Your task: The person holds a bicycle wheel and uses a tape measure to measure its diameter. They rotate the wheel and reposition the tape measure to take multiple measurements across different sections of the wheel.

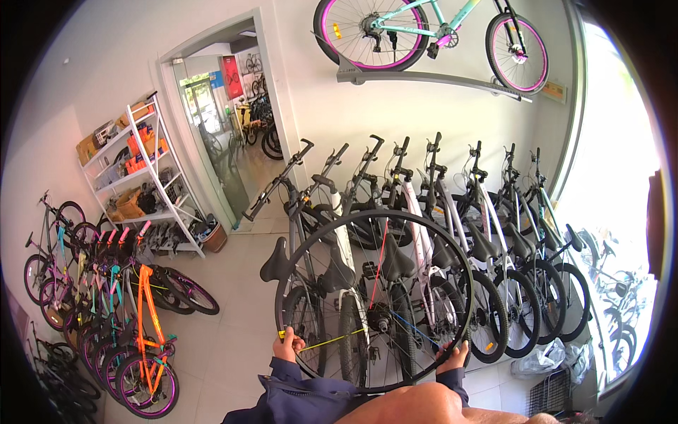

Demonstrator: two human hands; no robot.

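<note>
Hands: two, bare; the left hand [287, 346] is closed on the rim [374, 213] at eight o'clock, the right hand [452, 355] at four o'clock; some fingers are hidden behind it.
Wheel: one black bicycle wheel [382, 319], held up between the hands toward six o'clock of the view, seen against the row of parked bicycles [484, 247]; whether a tyre is fitted cannot be told.
Spokes: three coloured ones noted, spread from the hub [383, 326]: red spoke [379, 265] toward twelve, yellow-green spoke [328, 342] toward eight, blue spoke [417, 332] toward four.
Orange bicycle [145, 300]: parked at eight o'clock, well apart from the wheel.
Step in hand: by judgement, the wheel is steadied and presented face-on.
Next move: an even grip by both hands would be called for, with the rim guided clear of the saddles [274, 260] beyond.
</note>
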